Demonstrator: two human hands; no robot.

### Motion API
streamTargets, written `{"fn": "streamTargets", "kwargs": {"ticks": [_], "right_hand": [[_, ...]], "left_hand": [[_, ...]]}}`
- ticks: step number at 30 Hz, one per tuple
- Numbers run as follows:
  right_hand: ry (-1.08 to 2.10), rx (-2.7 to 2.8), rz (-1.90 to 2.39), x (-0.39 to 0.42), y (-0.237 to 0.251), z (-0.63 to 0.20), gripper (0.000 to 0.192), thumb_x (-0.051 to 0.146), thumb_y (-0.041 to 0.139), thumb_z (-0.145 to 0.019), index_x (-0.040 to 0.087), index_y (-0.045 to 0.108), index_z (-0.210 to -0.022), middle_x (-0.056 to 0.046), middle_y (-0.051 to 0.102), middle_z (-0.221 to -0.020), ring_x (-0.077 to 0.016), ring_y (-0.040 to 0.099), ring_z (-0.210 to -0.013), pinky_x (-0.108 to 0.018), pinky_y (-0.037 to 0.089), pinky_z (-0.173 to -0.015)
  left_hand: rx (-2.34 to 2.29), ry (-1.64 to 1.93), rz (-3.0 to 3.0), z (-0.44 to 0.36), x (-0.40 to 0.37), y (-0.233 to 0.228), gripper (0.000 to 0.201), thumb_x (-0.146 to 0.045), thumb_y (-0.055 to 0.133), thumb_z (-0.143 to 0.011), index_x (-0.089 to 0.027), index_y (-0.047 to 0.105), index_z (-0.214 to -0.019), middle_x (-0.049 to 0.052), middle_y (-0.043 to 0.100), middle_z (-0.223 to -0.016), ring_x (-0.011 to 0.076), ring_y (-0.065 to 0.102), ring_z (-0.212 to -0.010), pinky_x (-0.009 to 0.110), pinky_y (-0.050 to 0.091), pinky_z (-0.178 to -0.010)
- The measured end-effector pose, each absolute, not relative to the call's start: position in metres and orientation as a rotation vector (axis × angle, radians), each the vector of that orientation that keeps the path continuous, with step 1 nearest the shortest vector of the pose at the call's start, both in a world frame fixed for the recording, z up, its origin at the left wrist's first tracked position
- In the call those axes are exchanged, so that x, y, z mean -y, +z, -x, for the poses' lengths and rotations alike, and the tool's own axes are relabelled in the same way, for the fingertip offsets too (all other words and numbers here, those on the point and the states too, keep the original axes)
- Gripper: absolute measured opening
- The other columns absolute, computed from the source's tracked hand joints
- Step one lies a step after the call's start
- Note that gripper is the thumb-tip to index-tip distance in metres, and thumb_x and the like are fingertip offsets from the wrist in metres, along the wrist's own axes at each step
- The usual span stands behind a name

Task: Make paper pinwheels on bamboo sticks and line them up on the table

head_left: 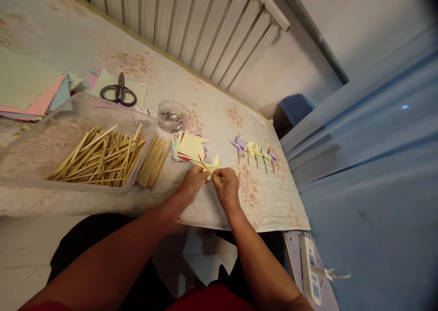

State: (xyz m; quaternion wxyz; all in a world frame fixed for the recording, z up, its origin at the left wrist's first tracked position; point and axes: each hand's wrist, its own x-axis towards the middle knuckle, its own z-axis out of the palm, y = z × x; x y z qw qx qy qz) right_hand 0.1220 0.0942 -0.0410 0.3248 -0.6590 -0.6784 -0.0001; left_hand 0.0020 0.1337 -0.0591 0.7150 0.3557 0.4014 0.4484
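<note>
A pale yellow paper pinwheel (214, 163), partly folded, is held between my two hands over the front of the table. My left hand (194, 182) pinches its left side, and the fingers of my right hand (227, 184) close on its right side near the middle. Whether a pin is between my fingertips is too small to tell. Just behind my left hand lies a stack of cut paper squares (191, 146), yellow on top. To the right, several finished pinwheels (253, 149) in purple, yellow and green lie in a row on short sticks.
A clear plastic box (138, 172) of wooden sticks (102, 158) stands left, with loose sticks (153, 163) beside it. Behind are a round dish of metal pins (171, 119), black scissors (119, 92) and coloured paper sheets (27, 83). A power strip (310, 270) lies lower right, beside a blue curtain (372, 178).
</note>
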Motion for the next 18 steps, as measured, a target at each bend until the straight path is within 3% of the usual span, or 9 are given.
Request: {"fn": "streamTargets", "kwargs": {"ticks": [18], "right_hand": [[0.04,1.82,1.756,-0.097,-0.038,-0.121,0.011,0.016,0.061,-0.08,0.021,0.065,-0.071,-0.002,0.063,-0.074,-0.0193,0.054,-0.077,-0.031,0.041,-0.074]], "left_hand": [[-0.866,0.996,-0.805,-0.006,-0.136,-0.068,0.016,-0.03,0.062,-0.062,-0.015,0.057,-0.066,-0.002,0.057,-0.063,0.0122,0.054,-0.06,0.026,0.045,-0.061]]}}
